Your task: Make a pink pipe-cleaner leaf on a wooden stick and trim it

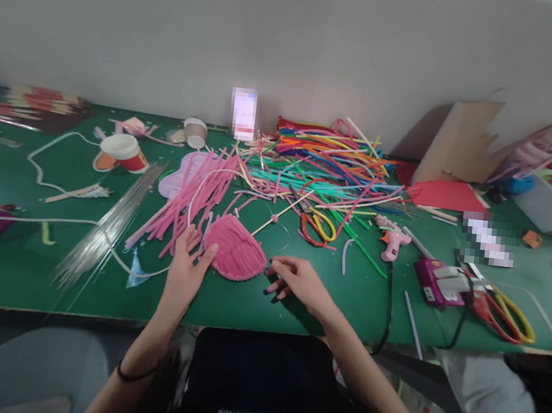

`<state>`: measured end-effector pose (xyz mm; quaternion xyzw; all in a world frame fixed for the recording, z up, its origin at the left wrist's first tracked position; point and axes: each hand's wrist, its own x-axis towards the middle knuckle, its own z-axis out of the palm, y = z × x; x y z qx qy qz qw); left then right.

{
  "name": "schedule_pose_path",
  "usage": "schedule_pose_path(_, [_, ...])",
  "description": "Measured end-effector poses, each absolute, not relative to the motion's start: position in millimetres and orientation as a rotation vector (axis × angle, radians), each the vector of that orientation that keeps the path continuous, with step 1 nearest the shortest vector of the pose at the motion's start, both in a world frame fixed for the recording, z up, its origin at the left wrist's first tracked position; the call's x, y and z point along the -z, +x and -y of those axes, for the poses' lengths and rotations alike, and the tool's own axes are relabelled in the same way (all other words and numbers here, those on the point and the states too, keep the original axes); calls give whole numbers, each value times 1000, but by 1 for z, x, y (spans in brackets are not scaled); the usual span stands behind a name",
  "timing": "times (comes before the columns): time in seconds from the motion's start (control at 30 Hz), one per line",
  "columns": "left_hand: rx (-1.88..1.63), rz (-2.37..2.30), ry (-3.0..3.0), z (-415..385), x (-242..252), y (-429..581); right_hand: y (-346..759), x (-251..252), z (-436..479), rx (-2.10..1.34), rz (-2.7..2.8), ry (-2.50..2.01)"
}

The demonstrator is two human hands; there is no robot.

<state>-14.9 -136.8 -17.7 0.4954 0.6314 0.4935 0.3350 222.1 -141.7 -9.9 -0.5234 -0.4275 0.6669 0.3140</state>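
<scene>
A rounded pink piece, covered in rows of fuzzy pipe cleaner, lies on the green table in front of me. My left hand is at its left side, thumb resting on the edge and the other fingers stretched apart. At the right edge, my right hand has thumb and forefinger brought together, with the other fingers curled below. A thin wire-like strand loops down toward those fingertips; whether they pinch it is unclear. Just beyond the pink piece lies a wooden stick with a small pink blob on it.
Pink pipe cleaners, a colourful pile and red-yellow scissors lie beyond my hands. Silver wires and a paper cup are leftward. A pink glue gun, its cord, a purple box and larger scissors occupy the right.
</scene>
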Motion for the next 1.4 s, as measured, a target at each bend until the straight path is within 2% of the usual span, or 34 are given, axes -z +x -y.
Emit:
schedule_pose_path(0.1, [-1292,-1581,1120,121,18,-11,209,15,138,-1799,955,-1298])
schedule_pose_path(0.3, [-1519,-1288,875,122,-10,13,199,1,130,-1539,806,-1123])
schedule_pose_path(0.5, [-1479,-819,535,116,-25,61,195,-15,116,-1351,819,-932])
schedule_pose_path(0.87, [-1502,-822,427,97,-14,78,189,-12,104,-1313,919,-896])
schedule_pose_path(1.23, [-1502,-792,462,96,-5,77,183,-5,106,-1414,846,-807])
schedule_pose_path(1.4, [-1508,-801,500,96,-4,77,183,-6,106,-1334,964,-861])
